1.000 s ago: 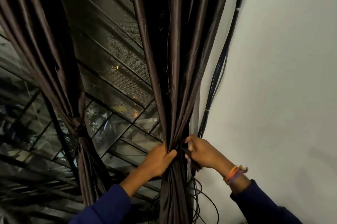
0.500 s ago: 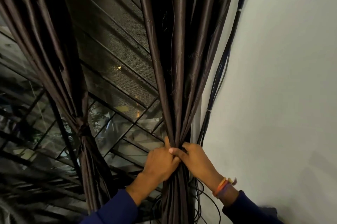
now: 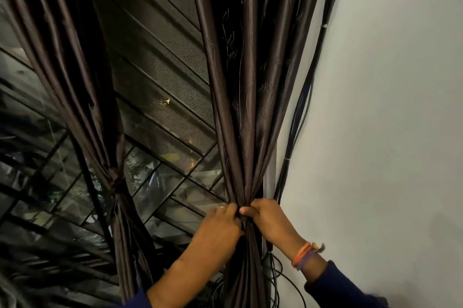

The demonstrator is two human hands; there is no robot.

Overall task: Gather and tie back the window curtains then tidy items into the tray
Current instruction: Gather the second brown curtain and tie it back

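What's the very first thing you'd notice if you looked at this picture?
Two hands, the left hand and right hand, squeeze the dark right curtain into a bunch near the white wall. To the left, another curtain already hangs cinched before the window grille.

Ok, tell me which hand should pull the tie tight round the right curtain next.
Probably the right hand: it sits on the wall side of the right curtain, thumb pinching at the gathered waist. The left hand grips the bundle from the window side, so it can hold it steady.
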